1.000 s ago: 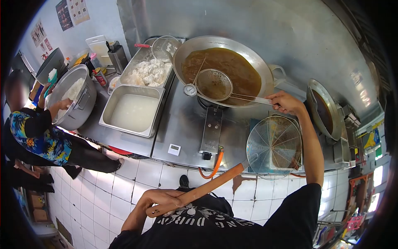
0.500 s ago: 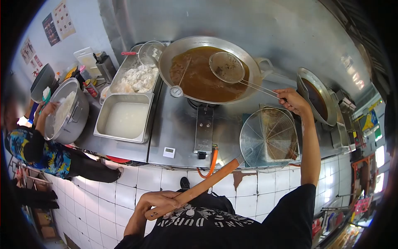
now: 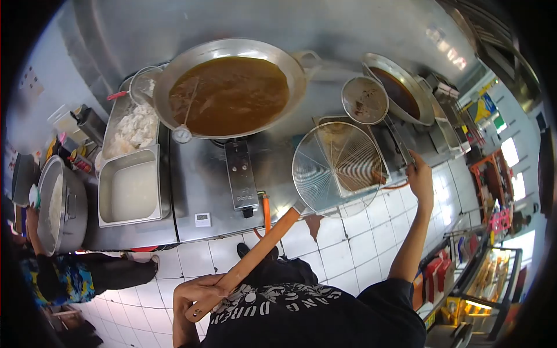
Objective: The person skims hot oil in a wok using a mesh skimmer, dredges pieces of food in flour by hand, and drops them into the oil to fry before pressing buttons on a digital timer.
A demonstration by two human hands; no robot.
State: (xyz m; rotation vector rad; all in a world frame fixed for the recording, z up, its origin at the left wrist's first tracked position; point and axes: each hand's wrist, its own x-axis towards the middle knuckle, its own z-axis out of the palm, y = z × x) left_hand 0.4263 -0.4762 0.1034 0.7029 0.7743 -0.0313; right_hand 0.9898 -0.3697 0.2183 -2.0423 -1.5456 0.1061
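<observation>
My left hand (image 3: 203,292) is wrapped round the wooden handle of a large wire spider strainer (image 3: 319,162). The strainer's round mesh lies over a rectangular tray (image 3: 374,145) at the counter's front edge. In my right hand (image 3: 420,178) is the handle of a smaller fine-mesh skimmer (image 3: 365,100), with dark bits on its mesh. This skimmer hangs above the counter between the big wok and the smaller wok, overlapping the smaller one's rim in view. Brown oil fills the big wok (image 3: 299,87), where a dial thermometer (image 3: 182,134) leans over the rim.
A tub of white liquid (image 3: 129,191) and a tray of floured pieces (image 3: 136,127) stand left. The smaller wok (image 3: 426,110) holds dark oil at right. A small timer (image 3: 202,220) sits near the front edge. Another person's hand (image 3: 33,220) is by a large pot (image 3: 72,209).
My right hand has carried the skimmer from over the big wok's oil rightward, beside the smaller wok. The view has shifted right. My left hand keeps its hold on the spider strainer.
</observation>
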